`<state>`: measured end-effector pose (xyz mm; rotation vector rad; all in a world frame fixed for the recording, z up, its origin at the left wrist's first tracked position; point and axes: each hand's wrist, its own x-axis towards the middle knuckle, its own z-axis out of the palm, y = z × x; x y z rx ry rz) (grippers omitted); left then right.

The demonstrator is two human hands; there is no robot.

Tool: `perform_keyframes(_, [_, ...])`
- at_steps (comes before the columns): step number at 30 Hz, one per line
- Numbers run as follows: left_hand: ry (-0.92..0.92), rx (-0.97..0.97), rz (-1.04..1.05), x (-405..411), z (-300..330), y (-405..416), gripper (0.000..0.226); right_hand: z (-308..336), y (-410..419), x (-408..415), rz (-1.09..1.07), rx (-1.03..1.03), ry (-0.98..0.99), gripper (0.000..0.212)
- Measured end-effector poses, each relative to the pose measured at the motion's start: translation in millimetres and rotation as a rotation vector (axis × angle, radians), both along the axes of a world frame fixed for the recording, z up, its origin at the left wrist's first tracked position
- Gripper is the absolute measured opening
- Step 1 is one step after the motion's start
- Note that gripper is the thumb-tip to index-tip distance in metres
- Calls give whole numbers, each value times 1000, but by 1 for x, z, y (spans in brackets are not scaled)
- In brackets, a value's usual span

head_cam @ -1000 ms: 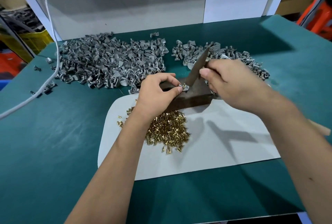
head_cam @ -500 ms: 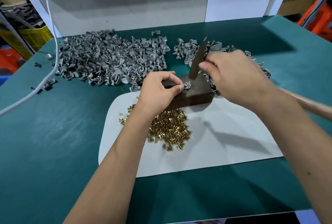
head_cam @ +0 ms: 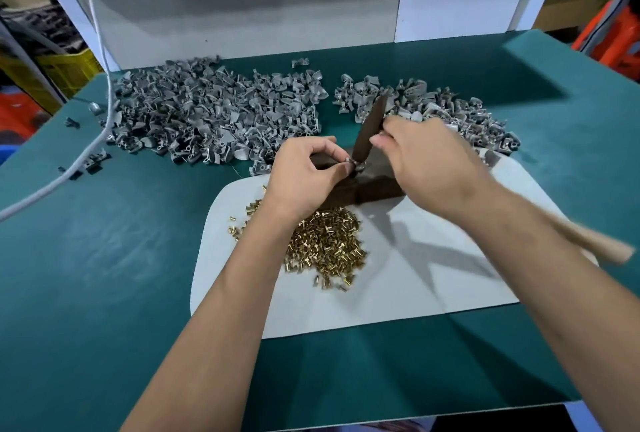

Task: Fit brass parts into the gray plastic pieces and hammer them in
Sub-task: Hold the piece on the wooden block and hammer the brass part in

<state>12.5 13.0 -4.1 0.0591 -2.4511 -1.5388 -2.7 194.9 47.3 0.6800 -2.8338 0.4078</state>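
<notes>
Flanking the block (head_cam: pixel 367 185), gray heaps (head_cam: pixel 214 119); left hand (head_cam: pixel 304 175) pinches a piece (head_cam: pixel 350 165), right hand (head_cam: pixel 426 157) apparently grips the hammer (head_cam: pixel 372 126).

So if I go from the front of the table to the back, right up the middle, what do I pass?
Green mat → white sheet → brass bits → dark block → gray plastic pieces → white back wall.
</notes>
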Motion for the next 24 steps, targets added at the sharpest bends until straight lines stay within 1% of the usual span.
perform_keyframes(2, [-4, -11, 6, 1, 0, 0, 5, 11, 1, -6, 16, 68, 71, 27])
perform_keyframes(3, [-5, -15, 4, 1, -1, 0, 5, 15, 2, -8, 13, 49, 148, 28])
perform_keyframes(4, [-4, -18, 7, 0, -1, 0, 5, 15, 2, -8, -6, -21, 226, 29])
perform_keyframes(5, [-1, -20, 16, 0, -1, -1, 5, 14, 0, -5, -27, -107, 263, 29])
perform_keyframes(6, [1, -19, 21, 0, -1, -1, 6, 10, -3, -3, -30, -157, 233, 28])
perform_keyframes(7, [1, -14, 20, 0, -1, -1, 7, 4, -5, 0, -20, -151, 153, 25])
perform_keyframes(9, [-3, -7, 12, 0, 0, -1, 8, -1, -4, 1, -11, -40, -7, 24])
perform_keyframes(10, [-5, -11, 14, 0, 0, -1, 7, 2, -1, -3, -8, 18, -9, 25])
perform_keyframes(12, [-7, -18, 14, 1, 1, -1, 5, 12, 3, -10, 4, 54, 83, 28])
perform_keyframes(13, [-6, -19, 9, 1, 0, -2, 5, 14, 5, -12, -12, 7, 161, 28])
perform_keyframes(14, [-4, -23, 10, 1, 0, -2, 6, 14, 4, -9, -35, -94, 219, 28])
perform_keyframes(15, [0, -26, 11, 1, 0, -3, 8, 13, 1, -6, -43, -163, 233, 28])
perform_keyframes(16, [4, -23, 8, 1, 0, -3, 10, 8, -2, -3, -28, -161, 189, 28])
perform_keyframes(18, [-7, -8, 6, 1, 0, -2, 12, 1, -5, 0, -8, -31, 19, 26])
perform_keyframes(19, [-17, -2, 12, 1, 1, -1, 10, 5, -4, -1, -7, 37, -9, 25])
perform_keyframes(21, [-27, 4, 20, 2, 1, -1, 6, 15, 1, -8, -11, 107, 58, 28])
perform_keyframes(22, [-28, -1, 13, 2, 1, -1, 4, 19, 3, -8, -20, 69, 131, 29])
perform_keyframes(24, [-13, -26, 7, 2, 1, -1, 4, 18, 3, -5, -48, -143, 243, 28])
